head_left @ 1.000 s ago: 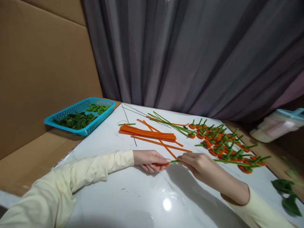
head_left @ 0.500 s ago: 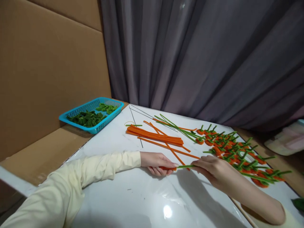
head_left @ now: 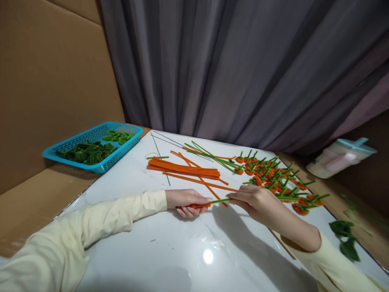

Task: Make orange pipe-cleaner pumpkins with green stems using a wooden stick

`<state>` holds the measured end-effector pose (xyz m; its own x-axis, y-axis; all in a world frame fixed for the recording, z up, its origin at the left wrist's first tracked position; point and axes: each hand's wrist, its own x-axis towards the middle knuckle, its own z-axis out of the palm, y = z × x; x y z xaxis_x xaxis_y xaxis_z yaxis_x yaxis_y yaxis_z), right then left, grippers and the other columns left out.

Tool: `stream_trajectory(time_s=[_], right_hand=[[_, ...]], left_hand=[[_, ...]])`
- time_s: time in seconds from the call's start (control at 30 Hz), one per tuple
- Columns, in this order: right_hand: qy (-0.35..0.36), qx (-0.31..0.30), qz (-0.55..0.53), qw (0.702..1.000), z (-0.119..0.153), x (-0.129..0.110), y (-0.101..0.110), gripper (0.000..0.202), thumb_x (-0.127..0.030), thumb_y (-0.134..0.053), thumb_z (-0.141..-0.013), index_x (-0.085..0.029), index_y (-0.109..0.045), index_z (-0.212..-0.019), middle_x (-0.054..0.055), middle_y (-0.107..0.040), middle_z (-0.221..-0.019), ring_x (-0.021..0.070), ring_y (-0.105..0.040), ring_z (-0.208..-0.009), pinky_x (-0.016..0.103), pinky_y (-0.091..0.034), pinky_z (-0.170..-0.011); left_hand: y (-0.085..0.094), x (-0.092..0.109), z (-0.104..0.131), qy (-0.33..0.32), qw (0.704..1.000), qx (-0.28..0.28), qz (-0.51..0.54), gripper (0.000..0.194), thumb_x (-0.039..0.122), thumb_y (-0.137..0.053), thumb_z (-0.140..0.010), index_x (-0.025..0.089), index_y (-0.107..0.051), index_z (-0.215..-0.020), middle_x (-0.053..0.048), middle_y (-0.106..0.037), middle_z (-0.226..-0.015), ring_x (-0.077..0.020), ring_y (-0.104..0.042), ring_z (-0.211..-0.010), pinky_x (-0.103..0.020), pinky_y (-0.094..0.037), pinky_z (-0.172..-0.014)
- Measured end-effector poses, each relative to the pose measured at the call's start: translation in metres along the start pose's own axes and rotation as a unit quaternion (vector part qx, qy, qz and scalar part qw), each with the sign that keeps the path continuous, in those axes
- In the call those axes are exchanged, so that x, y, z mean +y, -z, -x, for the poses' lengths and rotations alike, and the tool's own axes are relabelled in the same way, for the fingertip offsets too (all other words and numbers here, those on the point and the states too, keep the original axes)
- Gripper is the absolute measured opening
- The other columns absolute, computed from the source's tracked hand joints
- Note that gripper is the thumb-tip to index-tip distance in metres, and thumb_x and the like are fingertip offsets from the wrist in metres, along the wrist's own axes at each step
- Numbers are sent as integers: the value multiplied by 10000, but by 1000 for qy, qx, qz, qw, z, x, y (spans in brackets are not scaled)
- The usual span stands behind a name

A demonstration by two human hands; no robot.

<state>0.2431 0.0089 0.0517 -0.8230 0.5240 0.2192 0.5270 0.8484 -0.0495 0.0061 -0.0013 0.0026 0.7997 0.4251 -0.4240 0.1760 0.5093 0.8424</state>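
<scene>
- We note one blue basket [head_left: 114, 158] at far left, with two heaps in it: dark green curls [head_left: 86, 153] and lighter green loops [head_left: 119, 137]; overlap defeats our count of the pieces.
- We count three thin dark wires [head_left: 160, 158] on the white table [head_left: 127, 251].
- One bundle of orange strips [head_left: 184, 168] lies beside them, too tightly packed for us to count.
- We record one left hand [head_left: 188, 199], fingers curled closed around one orange piece [head_left: 199, 205], thumb on top; the piece is above the near part of the table.
- One green stem [head_left: 220, 200] runs from the left hand across to the right hand; we see it bridging the gap.
- We record one right hand [head_left: 258, 200], thumb and fingers pinched together on the stem's other end.
- We see well over ten orange balls [head_left: 300, 209] with green stalks, crowded behind and beyond the right hand; exact number unclear.
- We count one cup [head_left: 337, 160] with a blue lid.
- Two dark green leaves [head_left: 350, 249] lie near the table's right edge.
</scene>
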Motion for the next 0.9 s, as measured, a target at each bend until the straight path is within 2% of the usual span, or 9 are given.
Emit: stream_trajectory(time_s=[0.13, 0.37, 0.5, 0.6, 0.67, 0.73, 0.8, 0.9], right_hand=[[2, 13, -1, 1000, -1, -5, -3, 261, -103, -445, -883, -183, -686, -821, 45, -645, -643, 138, -585, -597, 225, -389, -572], [13, 17, 0, 1000, -6, -14, -12, 176, -132, -514, -867, -170, -685, -886, 48, -667, -662, 154, -612, -599, 238, -417, -578], [-14, -6, -11, 1000, 2, 0, 2, 229, -193, -522, -878, -178, -636, -1075, 60, -696, -781, 164, -643, -662, 238, -459, -600], [-5, -32, -45, 998, 11, 10, 17, 293, -161, -493, -878, -196, -601, -1149, 54, -714, -852, 155, -666, -702, 222, -482, -629], [-5, -70, -44, 997, 14, 12, 23, 344, -138, -539, -835, -205, -592, -1169, 55, -718, -907, 161, -678, -716, 215, -485, -618], [-20, -99, -32, 994, 15, 12, 24, 372, -107, -566, -794, -207, -607, -1150, 53, -722, -900, 164, -680, -689, 205, -472, -571], [-37, -103, -28, 994, 15, 12, 20, 330, -82, -541, -791, -212, -648, -1075, 39, -727, -803, 148, -665, -614, 193, -441, -520], [-40, -89, -42, 994, 13, 17, 13, 285, -73, -482, -823, -222, -693, -941, 27, -711, -693, 122, -627, -533, 188, -413, -506]], left_hand=[[0, 0, 1, 5, 1000, -5, -4, 443, 584, -547, -778, 173, -466, -632, 92, -255, -395, -33, -146, -308, -138, -119, -269], [-1, 1, 1, 5, 1000, 8, -1, 446, 583, -548, -776, 170, -463, -631, 94, -251, -397, -32, -144, -315, -129, -126, -265], [-1, 1, 1, -23, 1000, 11, 10, 385, 553, -548, -793, 169, -542, -774, 96, -272, -423, -32, -135, -322, -117, -130, -260], [1, 0, 0, -45, 999, 10, 29, 359, 518, -544, -814, 187, -570, -949, 98, -282, -455, -32, -133, -324, -103, -129, -260], [4, -2, 0, -48, 998, 3, 50, 360, 509, -543, -817, 179, -581, -954, 97, -278, -456, -31, -128, -322, -101, -130, -257], [7, -4, -1, -49, 996, -6, 72, 351, 495, -533, -828, 159, -595, -908, 95, -274, -447, -31, -120, -316, -105, -126, -253], [10, -6, -3, -50, 995, -18, 90, 370, 494, -495, -850, 141, -603, -882, 90, -291, -439, -32, -131, -305, -115, -136, -250], [15, -8, -7, -56, 992, -46, 100, 501, 543, -361, -885, 112, -616, -912, 39, -428, -457, -64, -302, -295, -157, -252, -264]])
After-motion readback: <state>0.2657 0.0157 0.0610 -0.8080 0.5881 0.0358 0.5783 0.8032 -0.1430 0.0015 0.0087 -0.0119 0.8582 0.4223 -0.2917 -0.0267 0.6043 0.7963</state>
